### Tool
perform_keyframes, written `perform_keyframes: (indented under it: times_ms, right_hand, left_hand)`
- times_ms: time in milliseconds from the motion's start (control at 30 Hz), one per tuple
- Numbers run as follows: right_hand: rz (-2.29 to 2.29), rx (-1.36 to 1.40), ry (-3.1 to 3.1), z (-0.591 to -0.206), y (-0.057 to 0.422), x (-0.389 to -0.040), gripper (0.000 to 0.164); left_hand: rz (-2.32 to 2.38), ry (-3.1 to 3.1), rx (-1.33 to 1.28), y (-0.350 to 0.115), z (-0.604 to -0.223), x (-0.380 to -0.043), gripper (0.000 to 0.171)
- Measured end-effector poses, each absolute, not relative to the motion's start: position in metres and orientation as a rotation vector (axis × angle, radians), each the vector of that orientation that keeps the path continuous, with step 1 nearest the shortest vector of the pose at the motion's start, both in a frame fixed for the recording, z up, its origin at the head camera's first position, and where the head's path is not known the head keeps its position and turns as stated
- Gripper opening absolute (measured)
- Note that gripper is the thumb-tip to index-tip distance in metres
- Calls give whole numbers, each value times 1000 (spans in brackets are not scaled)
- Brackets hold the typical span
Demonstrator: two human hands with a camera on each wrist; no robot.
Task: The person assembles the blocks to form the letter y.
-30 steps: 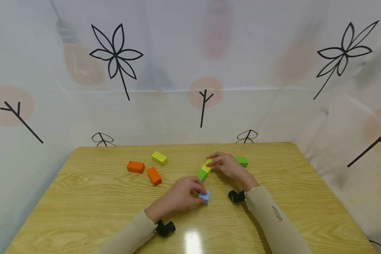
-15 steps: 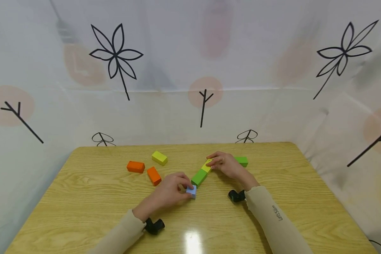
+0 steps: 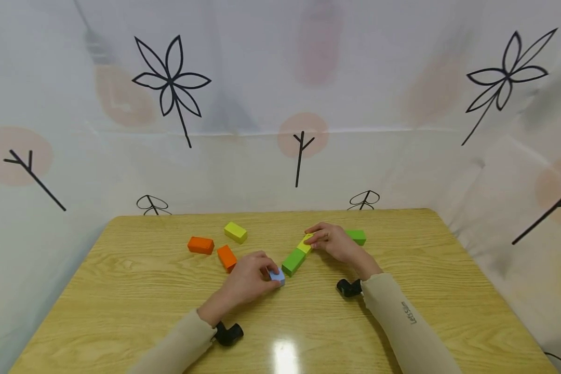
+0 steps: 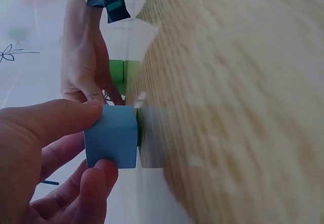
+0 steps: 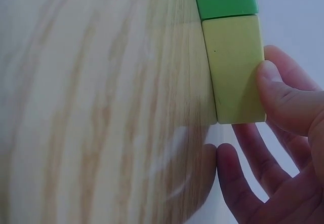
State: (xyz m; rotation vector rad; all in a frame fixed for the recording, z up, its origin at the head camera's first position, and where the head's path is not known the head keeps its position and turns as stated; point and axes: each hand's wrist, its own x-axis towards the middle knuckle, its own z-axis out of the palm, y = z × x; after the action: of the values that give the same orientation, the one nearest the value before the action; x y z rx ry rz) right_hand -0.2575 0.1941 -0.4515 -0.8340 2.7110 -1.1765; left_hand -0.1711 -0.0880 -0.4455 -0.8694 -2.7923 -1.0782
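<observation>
Between its thumb and fingers my left hand (image 3: pixel 250 278) pinches a small light blue block (image 3: pixel 278 277), large in the left wrist view (image 4: pixel 112 140). Just to the right of it in the head view lies a green block (image 3: pixel 293 262), set end to end with a yellow block (image 3: pixel 304 245) in a slanting row. My right hand (image 3: pixel 337 245) holds the far end of that yellow block, its thumb on the block in the right wrist view (image 5: pixel 235 72); the fingers behind are partly hidden. Another green block (image 3: pixel 357 237) lies beyond the right hand, partly covered.
Left of the hands lie two orange blocks (image 3: pixel 200 245) and a second yellow block (image 3: pixel 236 232) on the wooden table (image 3: pixel 135 306). A dark wrist camera (image 3: pixel 229 334) is on each wrist. A patterned cloth (image 3: pixel 243 171) hangs behind the table.
My left hand has carried the blue block leftward and slightly away from me, baring the near end of the green block. The right hand has stayed at the yellow block.
</observation>
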Motion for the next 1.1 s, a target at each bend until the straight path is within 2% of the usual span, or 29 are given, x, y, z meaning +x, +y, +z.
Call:
perform_keyframes:
  times_ms: [367,1100]
  right_hand:
    - [-1172,-838,2712,-453,193,-258,19]
    - [-1179,-818,2713,-451,193,-258,19]
  left_hand:
    - [-1104,-2858,-722,-75,-448,-172,19]
    - [-1066,-2885,-674,-66,-449,-175,26]
